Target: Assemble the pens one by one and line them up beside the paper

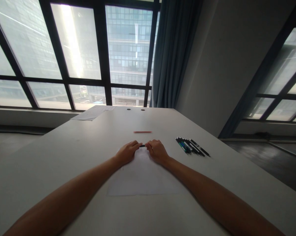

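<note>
My left hand (128, 152) and my right hand (157, 150) meet over the far end of a white sheet of paper (143, 180). Both are closed on a black pen (142, 146), one at each end. Only its short dark middle shows between my fingers; the ends are hidden. A red pencil (142, 132) lies crosswise on the table just beyond my hands. To the right of my right hand, several pens (191, 146), mostly black with some blue-green and white parts, lie side by side in a slanted row.
The white table (89, 144) stretches away toward the windows. More papers (91, 113) lie at its far left edge. Two small round dark discs (142, 110) show near the far end. A blue curtain (172, 59) hangs behind the table.
</note>
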`<state>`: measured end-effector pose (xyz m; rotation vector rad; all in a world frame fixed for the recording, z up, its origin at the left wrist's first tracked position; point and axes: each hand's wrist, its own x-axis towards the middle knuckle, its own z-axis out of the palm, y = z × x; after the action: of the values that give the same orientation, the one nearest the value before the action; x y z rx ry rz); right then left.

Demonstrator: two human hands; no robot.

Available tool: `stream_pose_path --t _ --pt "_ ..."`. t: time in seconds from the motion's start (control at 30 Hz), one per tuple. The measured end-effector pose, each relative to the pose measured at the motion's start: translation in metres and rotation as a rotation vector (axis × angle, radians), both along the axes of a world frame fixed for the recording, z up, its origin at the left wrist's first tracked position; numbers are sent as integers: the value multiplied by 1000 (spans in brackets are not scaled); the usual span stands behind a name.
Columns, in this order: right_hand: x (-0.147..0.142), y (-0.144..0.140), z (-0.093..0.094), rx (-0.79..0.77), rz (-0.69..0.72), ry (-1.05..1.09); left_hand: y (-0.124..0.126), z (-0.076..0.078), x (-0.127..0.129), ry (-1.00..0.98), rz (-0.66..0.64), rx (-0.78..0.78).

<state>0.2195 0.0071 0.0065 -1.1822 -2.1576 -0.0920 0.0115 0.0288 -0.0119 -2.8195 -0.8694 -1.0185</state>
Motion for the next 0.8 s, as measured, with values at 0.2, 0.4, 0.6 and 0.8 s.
stream_pose_path --t 0.2,0.4,0.6,0.8 --pt "4 0 0 27 57 -3 0 0 -1 23 16 19" --pt "6 2 0 60 71 -56 -1 1 -2 31 21 22" --pt "7 1 0 75 62 -97 -2 2 0 44 14 30" --pt "8 2 -1 119 75 -103 -2 2 0 53 20 47"
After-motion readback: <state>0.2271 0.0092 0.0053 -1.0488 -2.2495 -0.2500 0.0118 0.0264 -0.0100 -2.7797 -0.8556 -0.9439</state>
